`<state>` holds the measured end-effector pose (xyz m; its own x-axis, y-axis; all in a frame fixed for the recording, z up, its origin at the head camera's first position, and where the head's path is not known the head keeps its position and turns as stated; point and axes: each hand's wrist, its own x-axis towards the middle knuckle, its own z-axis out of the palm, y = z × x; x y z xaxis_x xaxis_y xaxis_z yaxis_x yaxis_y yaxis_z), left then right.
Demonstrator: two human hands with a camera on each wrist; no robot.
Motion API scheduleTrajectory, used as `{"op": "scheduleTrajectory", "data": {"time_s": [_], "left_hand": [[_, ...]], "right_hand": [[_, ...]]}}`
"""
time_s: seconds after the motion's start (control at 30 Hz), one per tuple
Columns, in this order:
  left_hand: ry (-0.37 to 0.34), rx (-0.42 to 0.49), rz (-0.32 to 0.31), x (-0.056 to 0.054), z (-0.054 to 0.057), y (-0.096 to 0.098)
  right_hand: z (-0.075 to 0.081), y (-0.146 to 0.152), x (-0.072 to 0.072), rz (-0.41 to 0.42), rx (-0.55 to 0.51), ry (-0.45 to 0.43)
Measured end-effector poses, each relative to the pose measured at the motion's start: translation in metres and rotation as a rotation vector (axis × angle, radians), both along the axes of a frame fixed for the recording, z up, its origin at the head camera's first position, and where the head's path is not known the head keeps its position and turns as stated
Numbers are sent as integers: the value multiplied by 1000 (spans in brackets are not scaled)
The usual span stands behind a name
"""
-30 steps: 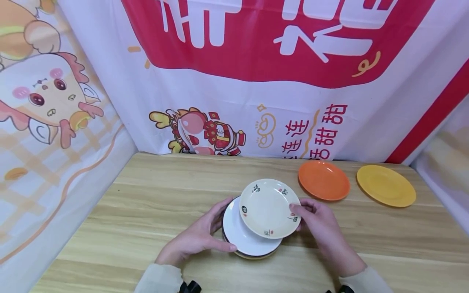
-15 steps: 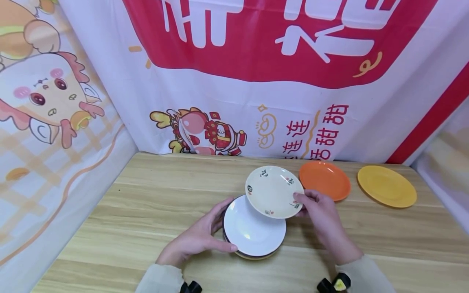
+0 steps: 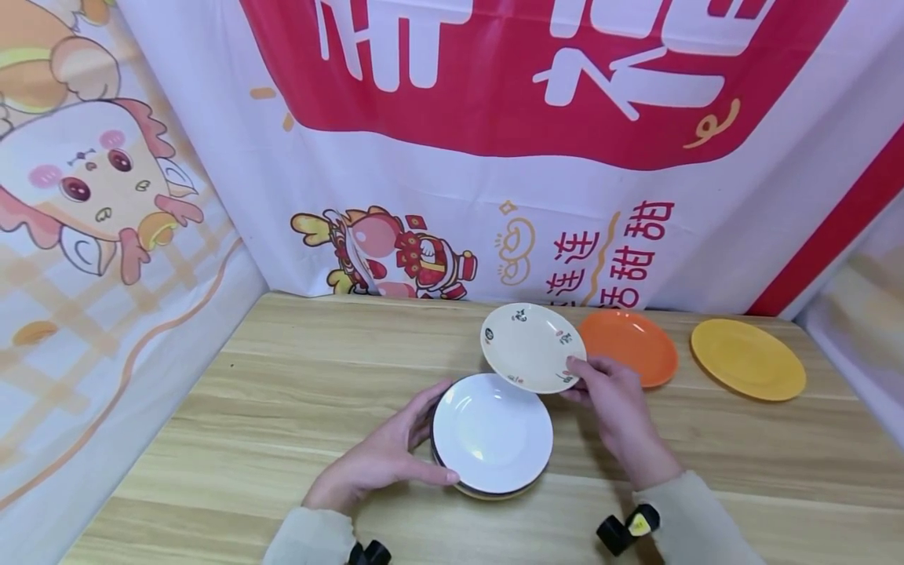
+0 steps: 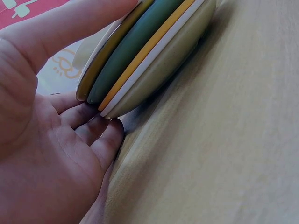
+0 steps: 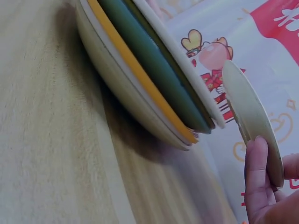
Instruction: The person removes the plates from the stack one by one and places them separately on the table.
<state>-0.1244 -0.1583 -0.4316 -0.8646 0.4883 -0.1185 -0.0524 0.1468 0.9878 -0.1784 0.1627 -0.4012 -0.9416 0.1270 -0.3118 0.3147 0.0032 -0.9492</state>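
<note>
Two-handed | pinching patterned plate (image 3: 530, 349) at rim with right hand (image 3: 611, 399), aloft near far edge of plate stack (image 3: 492, 438) | gripping stack's left side with left hand (image 3: 384, 455) | likely light, stiff, slick, breakable; best held by rim

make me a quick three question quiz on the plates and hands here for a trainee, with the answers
1. Multiple choice: which colour is the top plate of the plate stack?
A) green
B) white
C) brown

2. True or false: the left hand holds the patterned cream plate.

3. Fill in: in the head view, the orange plate lies just left of the ____ plate.

Key
1. B.
2. False: the right hand holds the patterned cream plate.
3. Yellow: the yellow plate is farthest right.
</note>
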Motion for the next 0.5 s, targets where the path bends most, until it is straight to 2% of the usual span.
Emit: {"op": "scheduleTrajectory", "data": {"time_s": [0.5], "left_hand": [[-22, -5, 8, 0, 0, 0]], "right_hand": [[-16, -16, -16, -50, -73, -6]]}}
